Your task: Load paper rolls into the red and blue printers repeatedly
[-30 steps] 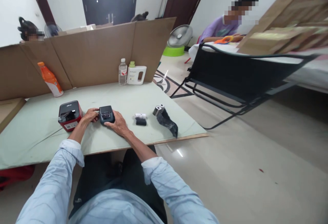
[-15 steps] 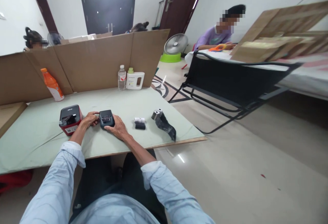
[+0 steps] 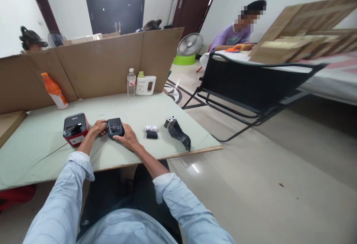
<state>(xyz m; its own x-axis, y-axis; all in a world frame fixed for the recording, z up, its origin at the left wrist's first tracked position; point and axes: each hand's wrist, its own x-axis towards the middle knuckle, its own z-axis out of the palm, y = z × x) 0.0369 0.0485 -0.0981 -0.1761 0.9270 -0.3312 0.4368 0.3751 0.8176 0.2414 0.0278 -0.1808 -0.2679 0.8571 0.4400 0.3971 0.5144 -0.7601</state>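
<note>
A small dark portable printer [image 3: 115, 128] rests on the pale green table top [image 3: 95, 106], between my two hands. My right hand [image 3: 129, 137] grips its right side, thumb along the front edge. Against its left side are the fingers of my left hand [image 3: 99, 128], curled and touching it; their tips are partly hidden. Left of that hand stands a red and black box-shaped device [image 3: 76, 129] with a label on its front. To the right lie a white roll [image 3: 151, 128] and a black roll [image 3: 152, 135]. Farther right is a paper roll [image 3: 168, 122] beside a crumpled black strip [image 3: 180, 137].
An orange bottle [image 3: 54, 90], a clear water bottle [image 3: 131, 82] and a white jug [image 3: 146, 84] stand along a cardboard screen [image 3: 106, 63]. A black folding chair [image 3: 256, 87] is on the right. Other people sit behind the screen and at a farther table.
The whole view has shifted slightly up and left. Both hands stay at the printer, with no clear change in their grip.
</note>
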